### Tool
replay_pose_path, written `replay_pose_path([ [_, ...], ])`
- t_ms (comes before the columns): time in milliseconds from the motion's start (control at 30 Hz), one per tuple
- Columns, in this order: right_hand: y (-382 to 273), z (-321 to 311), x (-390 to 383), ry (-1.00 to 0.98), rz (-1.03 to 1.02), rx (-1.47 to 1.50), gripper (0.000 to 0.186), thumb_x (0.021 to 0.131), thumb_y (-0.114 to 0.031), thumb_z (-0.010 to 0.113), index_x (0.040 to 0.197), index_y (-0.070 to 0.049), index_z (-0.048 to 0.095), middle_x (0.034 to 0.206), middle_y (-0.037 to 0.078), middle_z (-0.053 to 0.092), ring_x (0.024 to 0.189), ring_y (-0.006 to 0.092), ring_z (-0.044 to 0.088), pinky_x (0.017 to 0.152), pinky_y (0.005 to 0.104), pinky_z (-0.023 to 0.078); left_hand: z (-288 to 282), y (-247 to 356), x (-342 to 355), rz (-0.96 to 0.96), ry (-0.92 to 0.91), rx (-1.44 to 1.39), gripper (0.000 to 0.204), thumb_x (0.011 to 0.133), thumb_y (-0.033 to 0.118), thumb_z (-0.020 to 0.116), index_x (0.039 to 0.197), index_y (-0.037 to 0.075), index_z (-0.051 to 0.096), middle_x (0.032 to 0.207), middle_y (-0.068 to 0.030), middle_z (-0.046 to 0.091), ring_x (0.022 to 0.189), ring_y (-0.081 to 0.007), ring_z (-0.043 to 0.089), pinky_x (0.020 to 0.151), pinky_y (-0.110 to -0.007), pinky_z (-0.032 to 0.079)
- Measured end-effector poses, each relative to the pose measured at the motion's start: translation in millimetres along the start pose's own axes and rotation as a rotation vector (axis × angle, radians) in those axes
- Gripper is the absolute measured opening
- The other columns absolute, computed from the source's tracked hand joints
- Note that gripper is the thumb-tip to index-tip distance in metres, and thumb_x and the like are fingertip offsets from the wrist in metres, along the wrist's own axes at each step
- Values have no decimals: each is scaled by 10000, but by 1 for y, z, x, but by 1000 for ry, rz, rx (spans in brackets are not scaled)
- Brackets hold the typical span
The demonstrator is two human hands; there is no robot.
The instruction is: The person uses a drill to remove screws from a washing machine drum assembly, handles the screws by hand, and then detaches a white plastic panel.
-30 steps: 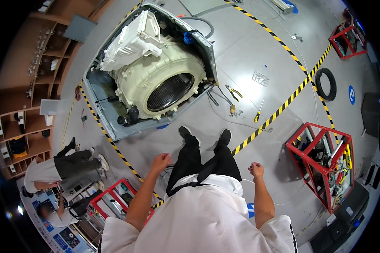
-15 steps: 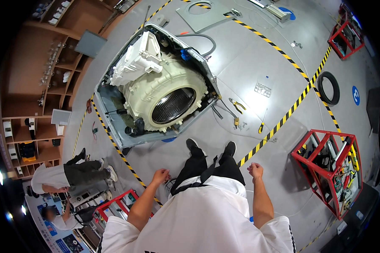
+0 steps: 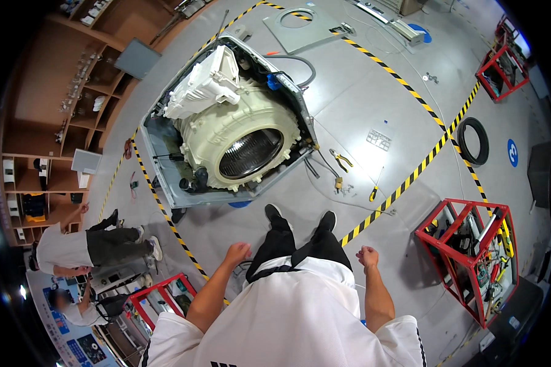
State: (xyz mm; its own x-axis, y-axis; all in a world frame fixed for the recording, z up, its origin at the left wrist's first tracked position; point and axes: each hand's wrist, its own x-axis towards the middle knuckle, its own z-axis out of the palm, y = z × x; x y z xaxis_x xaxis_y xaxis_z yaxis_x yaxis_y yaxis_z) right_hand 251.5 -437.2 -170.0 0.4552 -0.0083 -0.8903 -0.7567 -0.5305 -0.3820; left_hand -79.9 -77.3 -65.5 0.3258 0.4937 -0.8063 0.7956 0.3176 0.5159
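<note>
My left hand (image 3: 239, 252) hangs beside my left thigh, its fingers loosely curled and nothing visible in them. On the other side, my right hand (image 3: 367, 257) is held away from my body, also curled and touching nothing. Ahead of my feet stands an opened washing machine cabinet (image 3: 229, 199). Inside it sits a cream plastic tub (image 3: 208, 144) with a round metal drum (image 3: 251, 154) facing me. A white detergent drawer housing (image 3: 205, 82) rests over the tub. To the right of the machine, pliers (image 3: 341, 159) and a yellow-handled screwdriver (image 3: 374, 192) lie on the floor.
A red-framed tool cart (image 3: 465, 251) stands at my right, with a black rubber ring (image 3: 473, 141) beyond it. A grey panel (image 3: 297, 30) lies behind the machine. Shelving (image 3: 37, 116) lines the left, where another person (image 3: 67, 248) stands near a second red cart (image 3: 165, 293).
My view has shifted slightly. Both hands remain beside my body, and the left one has turned a little. At the left, the other person has raised an arm toward the shelves.
</note>
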Motion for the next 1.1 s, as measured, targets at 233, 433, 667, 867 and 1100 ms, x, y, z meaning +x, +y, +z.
replay_pose_path([
  [233, 8, -1, 0, 5, -3, -19, 212, 871, -241, 571, 971, -54, 578, 808, 48, 624, 708, 164, 655, 548, 256, 481, 1, -25, -11, -113, 67, -43, 294, 876, 290, 568, 894, 0, 613, 728, -56, 629, 583, -115, 577, 534, -246, 460],
  [433, 20, -1, 15, 23, -2, -47, 221, 866, -244, 574, 977, -54, 593, 807, 45, 628, 717, 161, 657, 569, 258, 479, -17, 9, -8, -108, 48, -16, 303, 888, 309, 569, 940, 11, 597, 717, -38, 612, 594, -103, 554, 541, -244, 451],
  [667, 19, 7, -9, 142, 47, 80, 234, 886, -245, 563, 974, -31, 599, 822, 45, 631, 747, 157, 658, 600, 245, 470, -25, 41, 80, -32, -187, 298, 294, 866, 316, 594, 935, 31, 607, 726, -45, 622, 641, -114, 584, 566, -254, 454],
  [867, 43, 29, -13, 201, 46, 155, 242, 895, -238, 561, 983, -17, 603, 815, 61, 638, 734, 150, 655, 584, 239, 457, 57, 104, 222, 350, -329, 861, 327, 797, 310, 647, 970, 33, 628, 808, -126, 650, 759, -249, 631, 686, -357, 491],
  [1100, 66, 110, 91, 165, 96, 318, 185, 891, -162, 568, 981, -3, 601, 840, 61, 609, 707, 155, 653, 600, 229, 475, 216, 193, 376, 500, -480, 1004, 316, 760, 198, 670, 1011, 15, 615, 854, -134, 653, 785, -259, 635, 716, -344, 501],
])
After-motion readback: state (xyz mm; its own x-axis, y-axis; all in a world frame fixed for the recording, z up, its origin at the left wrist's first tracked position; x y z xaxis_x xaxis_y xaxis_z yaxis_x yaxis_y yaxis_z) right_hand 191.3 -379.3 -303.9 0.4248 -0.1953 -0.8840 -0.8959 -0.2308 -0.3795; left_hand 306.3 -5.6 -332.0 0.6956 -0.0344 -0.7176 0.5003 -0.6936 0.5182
